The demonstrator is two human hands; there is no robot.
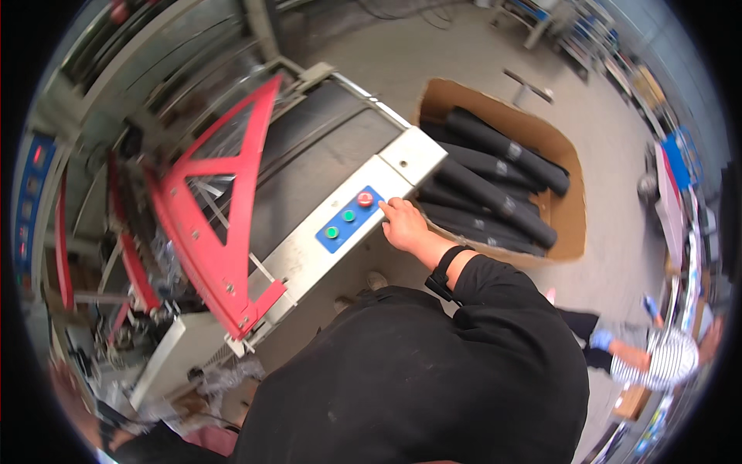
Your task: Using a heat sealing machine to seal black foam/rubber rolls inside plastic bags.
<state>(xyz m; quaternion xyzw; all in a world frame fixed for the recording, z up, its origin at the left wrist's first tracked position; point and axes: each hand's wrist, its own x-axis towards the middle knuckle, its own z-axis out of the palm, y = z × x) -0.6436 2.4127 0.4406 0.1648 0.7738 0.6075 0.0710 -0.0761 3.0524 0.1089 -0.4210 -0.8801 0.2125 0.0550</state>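
The right hand [406,224] reaches up and left from the centre of the frame, its forearm bare below a short black sleeve and a black band [443,274] around the wrist. The fingers are loosely bent and unclenched, their tips at the right edge of a blue rectangular control panel [355,225], just beside a round red push button [365,199]. Two round green push buttons [332,232] sit in line below it toward the left.

The left arm stretches to the lower left rim, where the left hand [71,390] is blurred and dim; whether it grips anything cannot be told.

The panel lies left of centre on a long off-white metal rail [301,259], which runs diagonally along a flat dark-grey machine bed [332,116]. A red metal frame with triangular openings [246,193] rises over the bed's left part.

Right of the rail, a brown cardboard box [572,232] holds several thick black rolls [506,158], stacked aslant. Grey floor [348,39] spreads across the top of the frame. At the lower right, a co-worker in a striped top [671,359] and blue gloves [601,339] stands near a cluttered bench along the rim.
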